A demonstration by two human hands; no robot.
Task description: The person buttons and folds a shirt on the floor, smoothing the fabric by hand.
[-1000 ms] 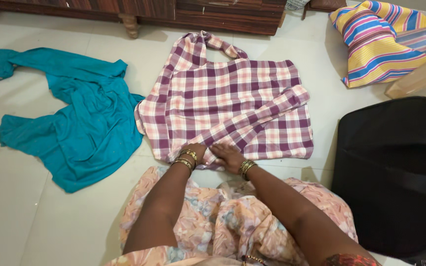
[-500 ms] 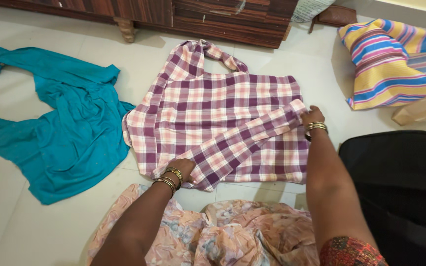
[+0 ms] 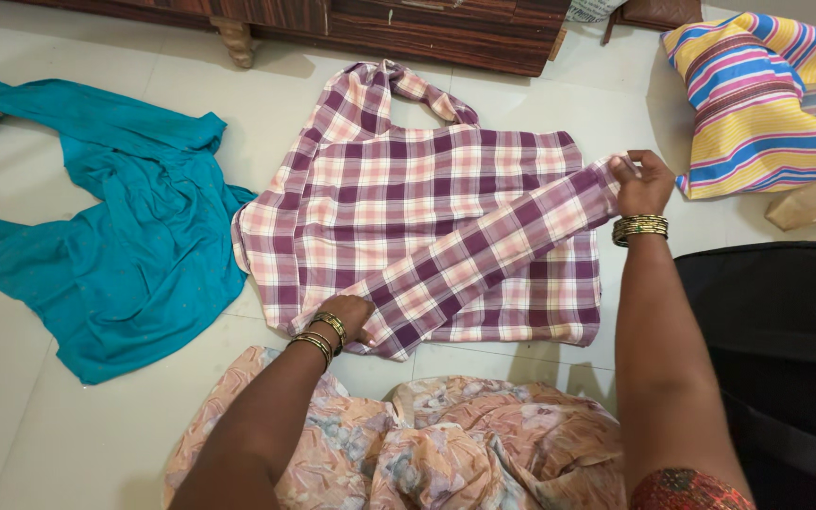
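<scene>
Right hand (image 3: 642, 181) pinches checked shirt (image 3: 427, 198) sleeve end.

Pale tiled floor (image 3: 96, 416), dark wooden furniture (image 3: 408, 28) along top, evenly lit

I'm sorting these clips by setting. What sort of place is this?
Probably a room in a home: a pale tiled floor, dark wooden furniture on carved legs, and a purple-and-pink checked cotton shirt laid out beside a teal garment.
</scene>
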